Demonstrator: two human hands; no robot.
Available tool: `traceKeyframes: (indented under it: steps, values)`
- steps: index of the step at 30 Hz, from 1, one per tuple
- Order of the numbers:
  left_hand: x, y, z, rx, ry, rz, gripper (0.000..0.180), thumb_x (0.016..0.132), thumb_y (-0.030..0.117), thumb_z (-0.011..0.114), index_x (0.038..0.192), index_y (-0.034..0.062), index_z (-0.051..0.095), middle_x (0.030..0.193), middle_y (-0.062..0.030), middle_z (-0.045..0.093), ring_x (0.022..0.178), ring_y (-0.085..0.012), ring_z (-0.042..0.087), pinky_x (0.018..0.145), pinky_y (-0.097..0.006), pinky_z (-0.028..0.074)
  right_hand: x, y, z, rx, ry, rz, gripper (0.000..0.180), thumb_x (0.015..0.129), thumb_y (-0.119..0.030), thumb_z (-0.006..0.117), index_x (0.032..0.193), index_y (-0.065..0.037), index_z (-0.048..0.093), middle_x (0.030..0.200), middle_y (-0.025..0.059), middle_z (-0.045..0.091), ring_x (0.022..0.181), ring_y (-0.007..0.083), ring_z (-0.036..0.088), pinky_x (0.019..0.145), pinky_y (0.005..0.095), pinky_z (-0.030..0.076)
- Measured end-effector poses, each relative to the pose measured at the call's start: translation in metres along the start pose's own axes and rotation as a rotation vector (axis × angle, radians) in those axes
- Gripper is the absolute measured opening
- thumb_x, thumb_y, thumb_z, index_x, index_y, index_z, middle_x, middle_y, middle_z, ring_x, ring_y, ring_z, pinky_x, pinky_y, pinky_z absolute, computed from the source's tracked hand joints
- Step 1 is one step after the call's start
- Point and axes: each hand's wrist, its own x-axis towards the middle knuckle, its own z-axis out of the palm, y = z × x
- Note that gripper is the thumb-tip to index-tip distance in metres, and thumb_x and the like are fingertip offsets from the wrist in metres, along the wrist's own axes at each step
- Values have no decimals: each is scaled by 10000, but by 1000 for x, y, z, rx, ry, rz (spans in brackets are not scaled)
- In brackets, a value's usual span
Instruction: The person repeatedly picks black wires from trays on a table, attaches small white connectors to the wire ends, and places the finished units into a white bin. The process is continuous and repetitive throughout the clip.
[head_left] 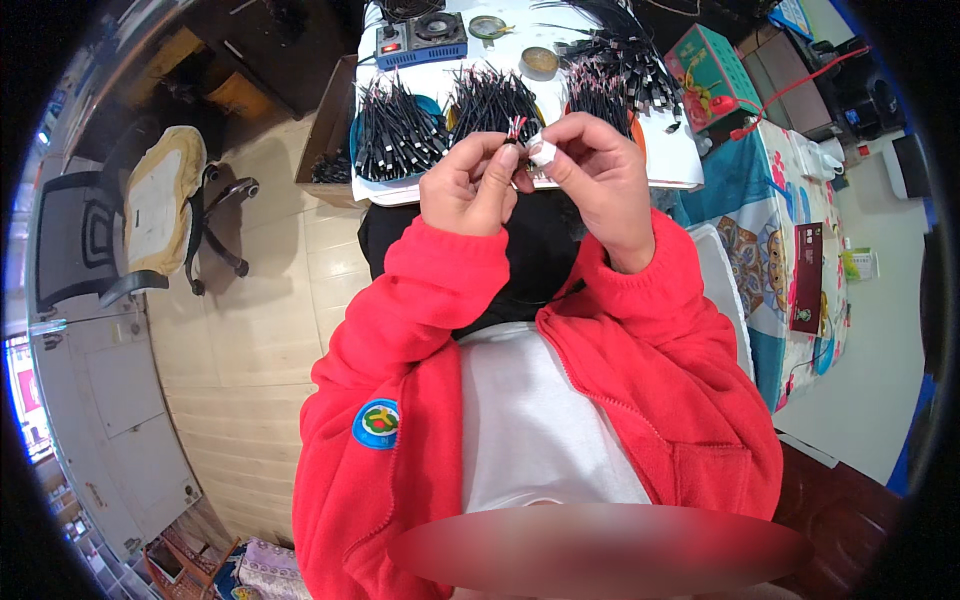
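Tiled floor [260, 330] on the left, with a grey office chair [110, 240] well apart from the work. Far ahead, a white-topped desk [680, 165] crowded with stock.

Left to right on that desk: an open brown box [330, 130] at the left edge, seemingly with more dark cables inside, though hard to tell. Then three heaps of short black cables [400, 130], the leftmost lying on a blue tray; contents of the others' trays mostly hidden. Beyond them a small blue device with a fan [420, 40] and two round tins [538, 62], contents unclear. Far right, a green carton [710, 75], closed.

Near, above the lap: left hand [470, 185] curled, thumb and fingers pinching a thin cable end with red and light wire tips [516, 127]. Right hand [600, 170] touching it, fingertips closed on a small white piece [545, 150] at the same end.

Judged light and limp, the cable; bare wire tips thin, easily bent or frayed. Best gripped on the black jacket just behind the tips, not on the strands. White piece small, probably slippery, wanting a firm fingertip pinch.
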Motion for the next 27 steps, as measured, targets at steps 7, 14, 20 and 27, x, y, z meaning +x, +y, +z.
traceKeyframes:
  steps: [7, 14, 20, 27]
  values:
    - [-3, -1, 2, -182, -127, -83, 157, 914, 76, 541, 989, -48, 600, 706, -83, 611, 487, -47, 421, 432, -174, 313, -6, 12, -9, 3, 99, -72, 69, 861, -33, 610, 913, 1, 582, 822, 40, 607, 759, 79, 584, 678, 209, 477]
    - [-4, -6, -3, -362, -246, -167, 152, 913, 67, 535, 954, -56, 615, 697, -79, 594, 485, -45, 396, 431, -171, 287, -12, 23, -16, 675, -108, 360, 157, 898, -157, 554, 965, -16, 538, 860, 55, 588, 747, 134, 579, 651, 233, 444]
    - [-6, 0, -9, -303, -330, -250, 148, 910, 71, 537, 939, -42, 628, 670, -60, 584, 473, -36, 386, 432, -171, 278, -20, 9, -14, 540, -51, 371, 246, 882, -154, 599, 1073, -20, 520, 919, 29, 595, 802, 107, 553, 750, 251, 468]
    - [-9, 6, -8, -229, -374, -226, 152, 909, 71, 541, 964, -38, 633, 676, -57, 591, 494, -34, 411, 438, -168, 286, -20, 11, -23, 648, -176, 396, 250, 878, -164, 618, 1065, -25, 529, 906, 24, 607, 777, 99, 560, 717, 246, 475]
